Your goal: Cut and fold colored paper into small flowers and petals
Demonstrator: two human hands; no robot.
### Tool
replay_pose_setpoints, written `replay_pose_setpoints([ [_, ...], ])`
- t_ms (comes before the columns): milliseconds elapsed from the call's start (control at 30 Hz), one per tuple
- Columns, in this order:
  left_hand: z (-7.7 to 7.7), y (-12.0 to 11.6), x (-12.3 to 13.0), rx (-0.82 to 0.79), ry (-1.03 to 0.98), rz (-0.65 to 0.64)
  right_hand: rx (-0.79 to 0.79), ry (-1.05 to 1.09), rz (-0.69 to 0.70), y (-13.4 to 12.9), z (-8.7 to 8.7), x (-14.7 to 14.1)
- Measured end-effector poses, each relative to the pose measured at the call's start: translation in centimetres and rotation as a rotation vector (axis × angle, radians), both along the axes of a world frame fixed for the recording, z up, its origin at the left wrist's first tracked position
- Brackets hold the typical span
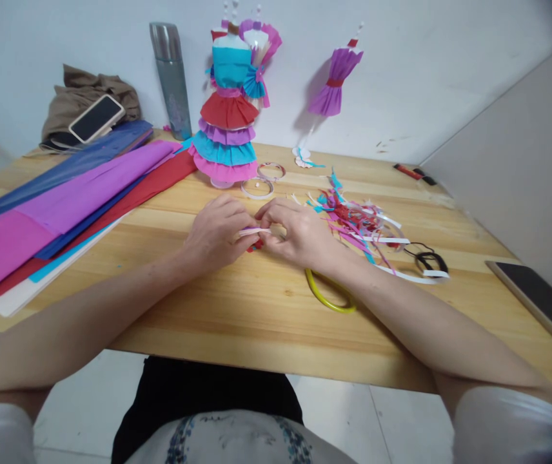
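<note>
Both my hands meet over the middle of the table. My left hand point(218, 231) pinches one end of a thin, pale pink-and-white folded strip point(255, 231), which looks like crepe paper. At the strip's other end, my right hand point(291, 231) has its thumb and forefinger closed on it. Small red and blue bits point(255, 246) show just under the fingers; I cannot make out what they belong to. Beyond my hands stands a doll-sized mannequin in a tiered paper dress point(227, 113). Two tape rolls point(258, 195) lie flat just past my fingertips.
Folded crepe paper point(82, 187) covers the left side, near a bottle point(172, 84) and a phone point(97, 118). Paper scraps point(353, 219), a yellow ring point(327, 299) and another phone point(542, 303) lie to the right. A purple-dressed figure point(336, 84) stands by the wall.
</note>
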State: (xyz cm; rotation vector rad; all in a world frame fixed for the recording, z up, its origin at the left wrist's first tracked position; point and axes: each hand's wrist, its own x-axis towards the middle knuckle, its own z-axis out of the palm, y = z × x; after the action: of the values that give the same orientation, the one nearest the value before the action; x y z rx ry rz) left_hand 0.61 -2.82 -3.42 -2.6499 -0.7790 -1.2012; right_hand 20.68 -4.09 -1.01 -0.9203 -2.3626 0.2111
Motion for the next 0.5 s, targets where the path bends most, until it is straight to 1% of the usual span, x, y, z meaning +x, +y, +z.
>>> replay_pose_setpoints([
  [100, 0.3, -0.1, -0.1, 0.027, -0.012, -0.024, 0.008, -0.013, 0.001, 0.0, 0.0, 0.0],
  [167, 0.7, -0.1, -0.2, -0.042, -0.02, -0.07, 0.018, -0.022, 0.013, 0.0, 0.0, 0.0],
  [267, 1.4, 0.3, -0.6, -0.204, -0.007, -0.16, 0.028, -0.034, 0.022, 0.1, 0.1, 0.0],
  [367, 1.6, 1.1, -1.1, -0.261, 0.055, -0.2, 0.028, -0.05, 0.02, 0.1, 0.1, 0.1],
  [500, 1.4, 1.7, -1.3, -0.289, 0.078, -0.222, 0.026, -0.06, 0.008, 0.1, 0.2, 0.1],
])
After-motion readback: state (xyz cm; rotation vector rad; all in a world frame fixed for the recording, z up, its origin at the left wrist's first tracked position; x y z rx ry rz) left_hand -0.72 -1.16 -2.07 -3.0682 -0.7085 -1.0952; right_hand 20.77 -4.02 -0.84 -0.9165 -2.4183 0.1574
